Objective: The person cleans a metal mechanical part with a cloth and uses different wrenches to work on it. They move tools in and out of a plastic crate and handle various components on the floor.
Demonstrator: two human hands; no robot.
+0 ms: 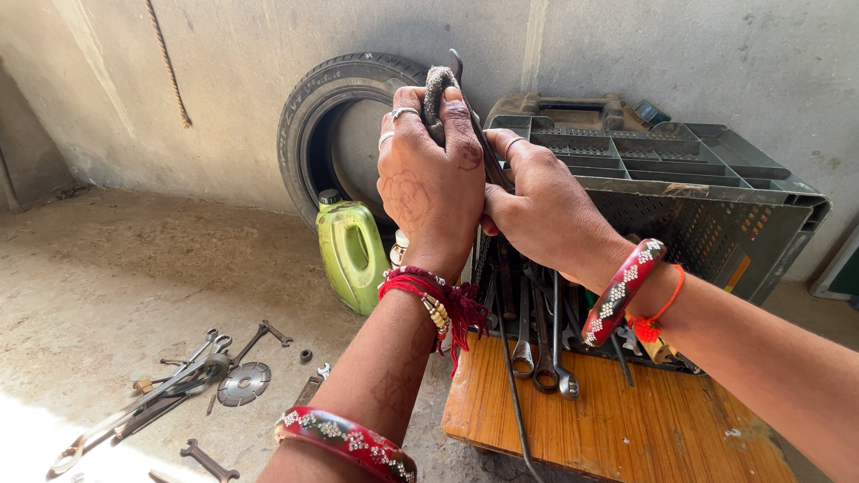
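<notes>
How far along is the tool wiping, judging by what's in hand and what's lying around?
Done: nothing can be told as finished. In hand: the left hand presses a grey rag on a long dark tool that the right hand grips. Left: spanners on the wooden stand and loose tools on the floor.

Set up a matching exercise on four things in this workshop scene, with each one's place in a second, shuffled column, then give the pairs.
Things:
1. green jug
2. tyre
3. cutting disc
4. spanners

Places:
A. flat on the concrete floor among loose tools
B. leaning against the wall
C. hanging out of the crate over the wooden table
D. standing on the floor in front of the tyre

Pairs: 1-D, 2-B, 3-A, 4-C
</notes>
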